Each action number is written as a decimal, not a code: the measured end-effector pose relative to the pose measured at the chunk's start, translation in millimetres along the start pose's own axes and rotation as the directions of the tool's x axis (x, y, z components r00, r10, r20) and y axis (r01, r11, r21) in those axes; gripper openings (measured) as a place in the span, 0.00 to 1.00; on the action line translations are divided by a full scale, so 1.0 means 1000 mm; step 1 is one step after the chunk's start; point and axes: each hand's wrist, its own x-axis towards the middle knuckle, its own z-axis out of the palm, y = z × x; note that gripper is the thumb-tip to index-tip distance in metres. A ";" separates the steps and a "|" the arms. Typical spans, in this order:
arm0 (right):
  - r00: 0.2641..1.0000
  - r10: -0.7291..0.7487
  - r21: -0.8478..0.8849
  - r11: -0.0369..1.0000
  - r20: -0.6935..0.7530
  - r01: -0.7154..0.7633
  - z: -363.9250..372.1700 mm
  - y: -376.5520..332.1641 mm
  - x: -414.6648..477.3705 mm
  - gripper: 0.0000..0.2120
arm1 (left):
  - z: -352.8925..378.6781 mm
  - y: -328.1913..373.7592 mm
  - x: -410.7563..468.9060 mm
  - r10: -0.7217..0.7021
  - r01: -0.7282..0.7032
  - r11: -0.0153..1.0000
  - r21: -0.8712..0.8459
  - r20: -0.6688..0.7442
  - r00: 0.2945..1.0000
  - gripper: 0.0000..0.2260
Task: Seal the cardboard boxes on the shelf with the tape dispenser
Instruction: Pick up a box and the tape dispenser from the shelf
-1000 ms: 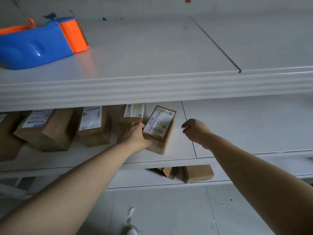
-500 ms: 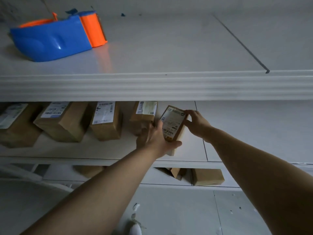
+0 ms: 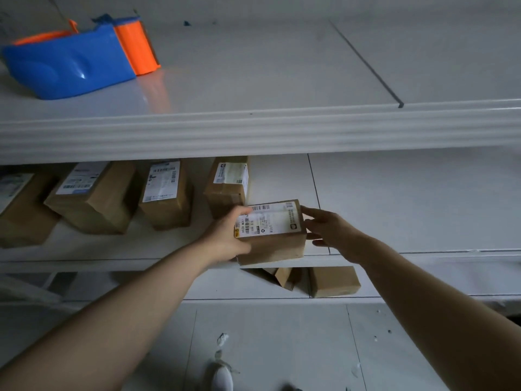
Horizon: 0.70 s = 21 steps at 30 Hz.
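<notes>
Hands: the left hand (image 3: 227,235) was curled round the left end of the labelled box (image 3: 270,231), thumb on top. The right hand (image 3: 331,231) lay spread with straight fingers at the box's right end; whether it touched the box or was just beside it could not be told.
Labelled box: it sat label up at the front edge of the middle shelf (image 3: 394,198).
Tape dispenser: blue and orange, it lay untouched on the upper shelf (image 3: 253,80), at 10 o'clock from the box and well apart.
Row of boxes (image 3: 166,193): these stood from 9 to 11 o'clock on the same shelf.
Step in hand: this was probably squaring the box up for taping.
Doing it well: the left hand would best pin the box flat while the right went to 10 o'clock for the dispenser.
Risk: so near the edge, a released box could tip off.
</notes>
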 end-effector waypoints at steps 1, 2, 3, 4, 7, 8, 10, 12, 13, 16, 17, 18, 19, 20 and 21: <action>1.000 0.000 0.012 1.000 -0.005 0.000 0.001 0.003 -0.002 0.21 | 0.000 -0.003 -0.001 -0.009 0.009 0.998 -0.056 -0.003 1.000 0.34; 1.000 -0.006 0.013 1.000 -0.011 0.006 0.001 0.007 -0.002 0.22 | -0.002 -0.005 -0.003 -0.015 0.014 0.992 -0.122 -0.009 1.000 0.33; 1.000 -0.011 0.014 1.000 -0.018 0.011 0.001 0.010 -0.003 0.23 | -0.003 -0.007 -0.004 -0.027 0.023 0.982 -0.185 -0.018 0.999 0.32; 1.000 -0.012 0.025 1.000 -0.026 0.012 0.002 0.012 -0.003 0.23 | -0.005 -0.010 -0.005 -0.040 0.032 0.971 -0.237 -0.031 0.999 0.30; 0.998 -0.015 0.113 0.993 -0.054 0.021 0.006 0.017 -0.004 0.23 | -0.008 -0.014 -0.007 -0.081 0.046 0.932 -0.358 -0.084 0.993 0.25; 0.999 -0.011 0.129 0.992 -0.053 0.018 0.008 0.018 -0.004 0.25 | -0.009 -0.014 -0.008 -0.093 0.049 0.917 -0.396 -0.094 0.991 0.24; 0.999 0.050 0.169 0.984 0.013 -0.051 0.008 0.021 -0.003 0.33 | -0.008 -0.016 -0.013 -0.113 0.062 0.871 -0.488 -0.077 0.991 0.23; 0.985 0.113 0.272 0.951 0.132 -0.145 0.006 0.021 -0.003 0.40 | -0.006 -0.019 -0.020 -0.127 0.092 0.809 -0.581 -0.020 0.992 0.22; 0.979 0.103 0.316 0.936 0.178 -0.156 0.005 0.020 -0.003 0.42 | -0.004 -0.021 -0.022 -0.130 0.105 0.796 -0.596 0.001 0.991 0.22; 0.983 -0.064 0.382 0.924 0.170 -0.006 0.000 0.014 -0.004 0.34 | -0.002 -0.023 -0.022 -0.161 0.124 0.864 -0.489 -0.034 0.986 0.23; 0.985 -0.109 0.395 0.918 0.134 0.048 0.000 0.010 -0.004 0.29 | -0.002 -0.023 -0.020 -0.185 0.143 0.884 -0.444 -0.051 0.982 0.23; 0.985 -0.139 0.389 0.917 0.103 0.089 -0.001 0.007 -0.005 0.24 | -0.001 -0.022 -0.019 -0.207 0.165 0.895 -0.414 -0.059 0.977 0.23; 0.984 -0.159 0.372 0.921 0.082 0.118 -0.003 0.003 -0.006 0.21 | 0.001 -0.021 -0.018 -0.222 0.181 0.904 -0.388 -0.062 0.973 0.24; 0.984 -0.167 0.358 0.924 0.062 0.134 -0.004 0.000 -0.006 0.21 | 0.002 -0.020 -0.017 -0.231 0.193 0.915 -0.353 -0.068 0.971 0.24; 0.985 -0.169 0.347 0.927 0.047 0.142 -0.005 -0.004 -0.007 0.22 | 0.003 -0.019 -0.017 -0.237 0.205 0.933 -0.297 -0.076 0.968 0.25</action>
